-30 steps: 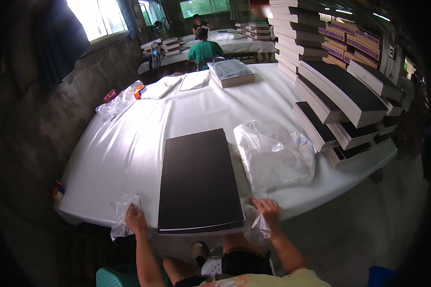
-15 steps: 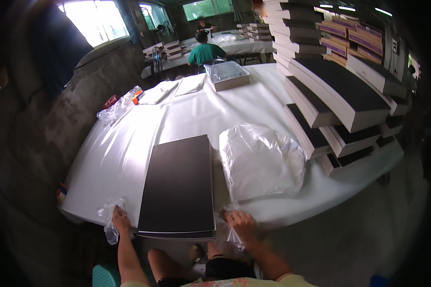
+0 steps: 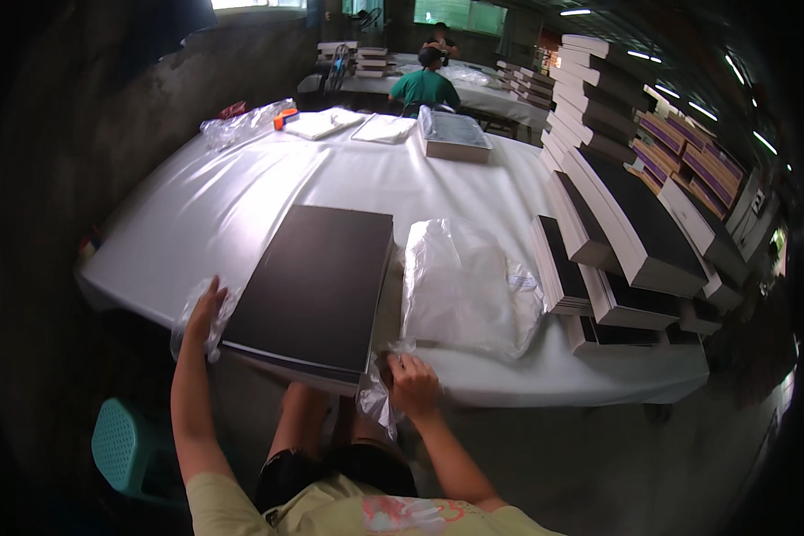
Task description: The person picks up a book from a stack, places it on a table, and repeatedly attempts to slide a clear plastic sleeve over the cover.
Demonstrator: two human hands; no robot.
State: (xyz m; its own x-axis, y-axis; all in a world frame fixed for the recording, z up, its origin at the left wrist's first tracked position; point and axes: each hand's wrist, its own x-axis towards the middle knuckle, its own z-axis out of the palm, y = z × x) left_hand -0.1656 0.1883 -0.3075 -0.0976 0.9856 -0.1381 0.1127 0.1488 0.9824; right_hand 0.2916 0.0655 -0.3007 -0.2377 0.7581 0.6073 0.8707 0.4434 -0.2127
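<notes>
A large flat black box (image 3: 317, 286) lies on the white table (image 3: 241, 205), its near end over the table's front edge. A clear plastic bag (image 3: 196, 322) wraps around that near end. My left hand (image 3: 204, 313) grips the bag at the box's near left corner. My right hand (image 3: 411, 384) pinches the bag's other side (image 3: 375, 397) at the near right corner, where the plastic hangs below the table edge.
A pile of clear plastic bags (image 3: 469, 286) lies right of the box. Stacks of flat boxes (image 3: 625, 232) crowd the table's right side. A silver box (image 3: 456, 136) and white sheets (image 3: 384, 129) lie at the far end. A person in green (image 3: 424, 87) sits beyond. A teal stool (image 3: 125, 442) stands at lower left.
The view has swung left and down. Both hands stay at the box's near corners holding the plastic bag; the box looks turned slightly and sits nearer the front edge.
</notes>
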